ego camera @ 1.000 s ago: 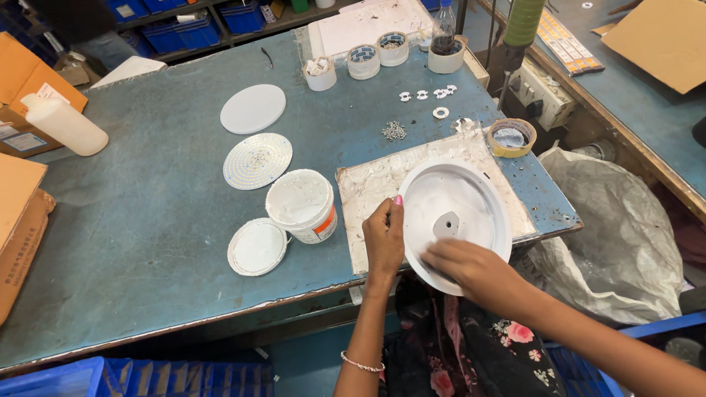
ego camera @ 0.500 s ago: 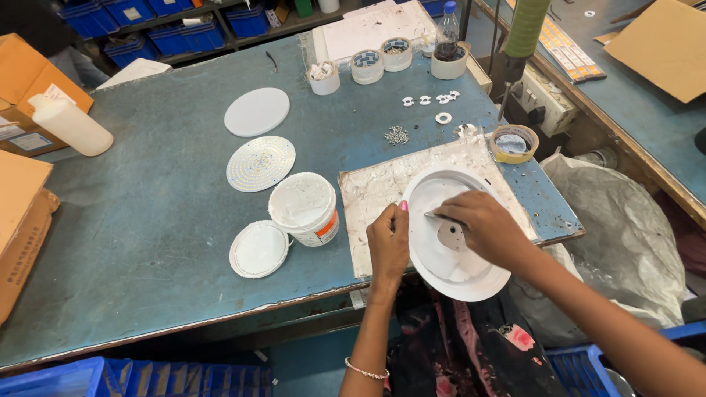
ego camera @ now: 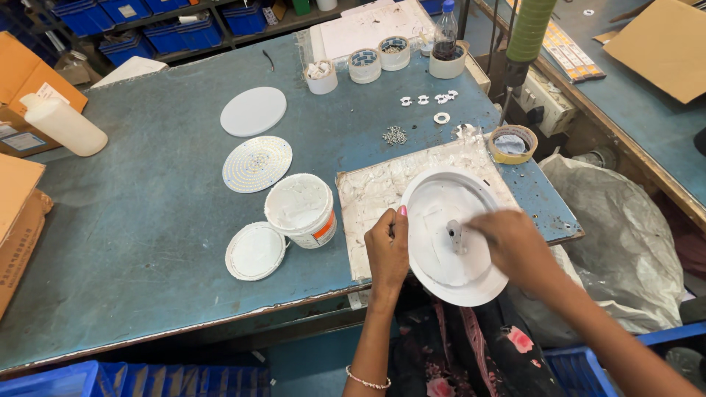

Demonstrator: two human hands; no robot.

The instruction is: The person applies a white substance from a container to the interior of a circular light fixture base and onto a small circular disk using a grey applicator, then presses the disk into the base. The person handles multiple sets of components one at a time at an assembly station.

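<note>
- Left hand (ego camera: 387, 250) pinching the near-left rim of the white round housing (ego camera: 441, 206), fingers closed on it; housing resting on the paste-smeared board (ego camera: 371, 191) at the table's near edge.
- Right hand (ego camera: 515, 239) over the dish centre, blurred, apparently closed around a small grey applicator (ego camera: 455, 237); exact grip hard to tell.
- Best done with rim pinned flat, strokes thin and even.
- Further left: open paste tub (ego camera: 300, 209), its lid (ego camera: 254, 251).
- Beyond: LED disc (ego camera: 257, 163), diffuser disc (ego camera: 253, 111), tape roll (ego camera: 512, 143).
</note>
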